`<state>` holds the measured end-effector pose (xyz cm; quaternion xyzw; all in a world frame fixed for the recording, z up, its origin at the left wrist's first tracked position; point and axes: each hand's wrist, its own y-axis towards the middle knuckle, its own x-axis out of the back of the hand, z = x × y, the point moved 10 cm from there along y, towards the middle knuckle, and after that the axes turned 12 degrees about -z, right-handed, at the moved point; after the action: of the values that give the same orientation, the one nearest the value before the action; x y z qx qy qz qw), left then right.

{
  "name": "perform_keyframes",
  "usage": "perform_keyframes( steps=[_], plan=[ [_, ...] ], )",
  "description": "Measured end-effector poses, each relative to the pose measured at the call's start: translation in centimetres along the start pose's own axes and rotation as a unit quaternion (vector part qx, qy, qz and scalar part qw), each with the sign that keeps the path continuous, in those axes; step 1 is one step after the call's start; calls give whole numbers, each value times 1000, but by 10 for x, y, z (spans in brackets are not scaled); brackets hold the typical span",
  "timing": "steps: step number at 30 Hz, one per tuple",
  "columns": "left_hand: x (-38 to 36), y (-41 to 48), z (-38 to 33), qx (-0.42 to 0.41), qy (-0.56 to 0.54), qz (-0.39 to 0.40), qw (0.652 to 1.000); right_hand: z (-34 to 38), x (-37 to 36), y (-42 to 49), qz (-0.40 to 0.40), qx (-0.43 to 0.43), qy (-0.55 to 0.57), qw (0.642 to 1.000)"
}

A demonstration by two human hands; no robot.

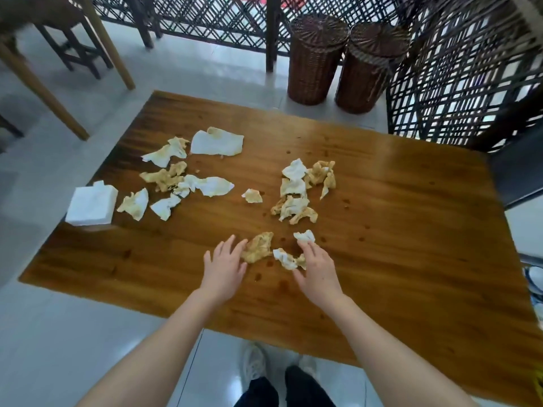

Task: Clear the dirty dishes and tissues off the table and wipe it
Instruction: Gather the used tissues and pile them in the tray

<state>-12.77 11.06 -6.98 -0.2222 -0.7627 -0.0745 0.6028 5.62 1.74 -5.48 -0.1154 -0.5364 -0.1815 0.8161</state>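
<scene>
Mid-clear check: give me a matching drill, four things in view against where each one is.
1 napkin stack
2 wicker baskets
3 left hand
4 shoes

A on the floor beyond the table's far edge
B on the floor by the near edge
C at the table's left edge
D touching a brown-stained tissue

Pairs: 1-C, 2-A, 3-D, 4-B

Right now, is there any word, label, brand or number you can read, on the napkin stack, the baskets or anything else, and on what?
No readable text anywhere in this view.
Napkin stack: plain white, no print.
Soiled tissues: stains only.
Wicker baskets: no label visible.
Shoes: too blurred to tell any brand.
Table: bare wood grain.
</scene>
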Motion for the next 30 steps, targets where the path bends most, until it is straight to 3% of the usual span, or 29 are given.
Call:
perform_keyframes(
  steps=[8, 13, 17, 30],
  plan=[
    [-12, 23, -1, -19, -20, 11, 1000, -16, -39, 23, 71, -92, -25, 993],
    [-13, 31, 5, -2, -35, 15, 999, -21, -57, 31, 113, -105, -38, 987],
    [-11, 34, 10, 8, -36, 18, 999, -15, -48, 39, 62, -69, -71, 993],
    [-27, 55, -21, -17, -67, 4, 998, -30, 4, 61, -22, -40, 3, 999]
  ],
)
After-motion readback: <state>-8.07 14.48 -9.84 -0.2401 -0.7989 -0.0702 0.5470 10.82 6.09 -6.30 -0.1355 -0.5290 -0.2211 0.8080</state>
